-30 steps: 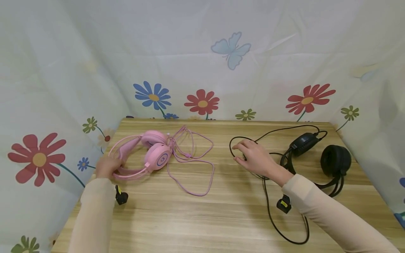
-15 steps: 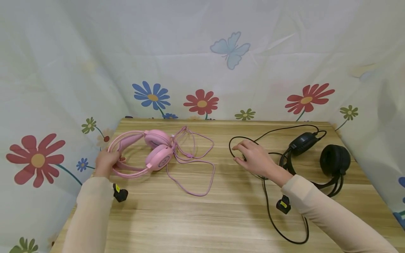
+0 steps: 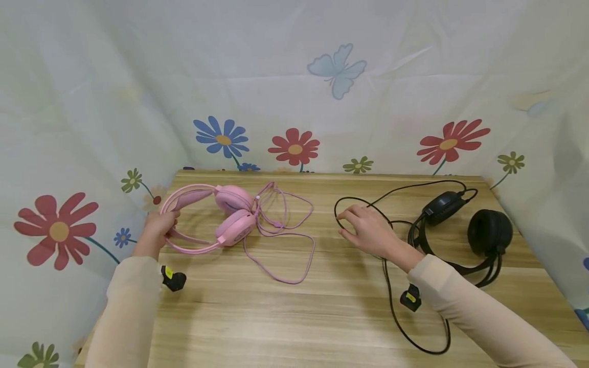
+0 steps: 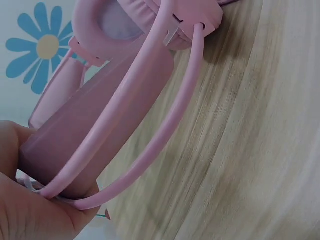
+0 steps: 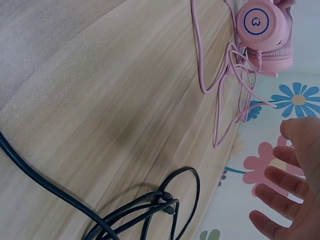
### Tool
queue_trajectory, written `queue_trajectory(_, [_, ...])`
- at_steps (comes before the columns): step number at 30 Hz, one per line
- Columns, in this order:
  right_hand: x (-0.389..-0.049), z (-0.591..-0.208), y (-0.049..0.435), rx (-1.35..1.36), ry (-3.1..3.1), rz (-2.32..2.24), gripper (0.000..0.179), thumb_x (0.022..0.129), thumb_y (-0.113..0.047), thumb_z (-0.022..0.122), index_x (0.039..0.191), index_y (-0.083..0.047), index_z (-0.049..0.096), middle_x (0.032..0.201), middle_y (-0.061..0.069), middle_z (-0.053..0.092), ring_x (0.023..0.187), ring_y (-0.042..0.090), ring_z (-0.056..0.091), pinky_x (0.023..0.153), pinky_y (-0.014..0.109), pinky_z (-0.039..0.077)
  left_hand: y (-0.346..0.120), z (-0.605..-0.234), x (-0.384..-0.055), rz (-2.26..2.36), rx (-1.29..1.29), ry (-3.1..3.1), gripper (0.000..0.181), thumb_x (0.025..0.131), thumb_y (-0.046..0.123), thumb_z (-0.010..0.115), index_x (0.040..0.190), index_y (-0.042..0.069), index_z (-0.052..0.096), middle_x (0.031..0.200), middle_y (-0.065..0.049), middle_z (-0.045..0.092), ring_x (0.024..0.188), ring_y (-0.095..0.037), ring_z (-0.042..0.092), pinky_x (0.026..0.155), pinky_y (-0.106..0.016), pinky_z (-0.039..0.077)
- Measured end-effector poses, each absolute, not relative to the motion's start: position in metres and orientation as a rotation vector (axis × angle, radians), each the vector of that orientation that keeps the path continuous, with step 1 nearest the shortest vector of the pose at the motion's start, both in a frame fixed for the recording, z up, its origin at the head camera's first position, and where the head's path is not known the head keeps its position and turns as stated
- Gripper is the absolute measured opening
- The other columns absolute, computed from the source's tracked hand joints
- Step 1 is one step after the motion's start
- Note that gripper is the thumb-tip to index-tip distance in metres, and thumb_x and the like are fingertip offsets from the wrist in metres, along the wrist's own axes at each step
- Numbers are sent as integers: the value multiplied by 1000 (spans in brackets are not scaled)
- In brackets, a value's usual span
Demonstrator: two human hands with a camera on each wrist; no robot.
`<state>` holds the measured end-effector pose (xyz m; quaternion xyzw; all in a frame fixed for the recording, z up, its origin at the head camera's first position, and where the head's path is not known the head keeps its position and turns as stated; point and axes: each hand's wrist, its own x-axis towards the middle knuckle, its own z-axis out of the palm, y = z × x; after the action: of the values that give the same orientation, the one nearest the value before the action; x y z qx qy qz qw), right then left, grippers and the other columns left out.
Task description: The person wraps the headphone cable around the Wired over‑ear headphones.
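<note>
My left hand [image 3: 158,225] grips the headband of a pink headset [image 3: 234,198] at the left of the table. In the left wrist view, the thumb and fingers close round the padded band [image 4: 100,125] and its two thin outer hoops. The headband end looks raised, with the ear cups towards the middle of the table. The right hand [image 3: 370,231] hangs over a loop of black cable, its fingers loosely bent. Nothing shows between those fingers [image 5: 280,200] in the right wrist view. A black headset [image 3: 491,232] lies to the right, partly behind the right forearm.
The pink cable [image 3: 287,282] lies in loops right of the pink ear cups. A long black cable loop [image 3: 432,352] reaches towards the near edge. A flowered curtain [image 3: 257,92] encloses the wooden table [image 3: 276,327] at the back and sides. Each wrist carries a small black camera.
My left hand has raised and turned the pink headset's headband, and the ear cups have shifted slightly right and tilted. My right hand has stayed almost still above the black cable.
</note>
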<state>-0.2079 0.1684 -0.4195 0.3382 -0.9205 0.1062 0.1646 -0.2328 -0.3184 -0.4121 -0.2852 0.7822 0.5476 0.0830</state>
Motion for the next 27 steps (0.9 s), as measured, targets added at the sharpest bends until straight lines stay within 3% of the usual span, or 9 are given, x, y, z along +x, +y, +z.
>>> queue_trajectory(6, [-207,-421,170,951,-2637,299,27,82,-25,68,104,-11,65,101,8,61,76,21,59,64,37,48,-313,-410,-233,1728,-956,2295,17,86,24,54,94,8,52,59,8,47,50,-5,43,49,-19,42])
queue_trajectory(10, [-206,-422,172,939,-2659,306,26,84,-27,65,105,-12,65,102,8,61,75,20,57,63,36,47,-308,-406,-230,1817,-962,2297,20,88,22,50,99,7,57,59,10,48,51,-3,41,47,-17,38])
queue_trajectory(17, [-206,-424,172,917,-2669,333,27,84,-27,65,105,-10,65,101,8,61,73,18,57,64,35,47,-303,-402,-222,2110,-895,2173,12,91,17,47,91,6,53,61,9,53,48,-2,39,42,-16,33])
queue_trajectory(23, [-210,-423,171,922,-2650,378,30,84,-27,65,108,-8,64,101,9,62,66,12,51,62,33,47,-301,-404,-217,2313,-810,2060,14,92,14,44,95,2,52,63,6,55,44,-2,36,40,-16,30])
queue_trajectory(27, [-213,-423,169,922,-2626,425,30,83,-24,66,108,-8,64,102,9,61,68,13,52,60,32,46,-299,-402,-214,2391,-737,1998,17,93,12,41,85,3,53,59,5,50,42,-3,34,38,-16,29])
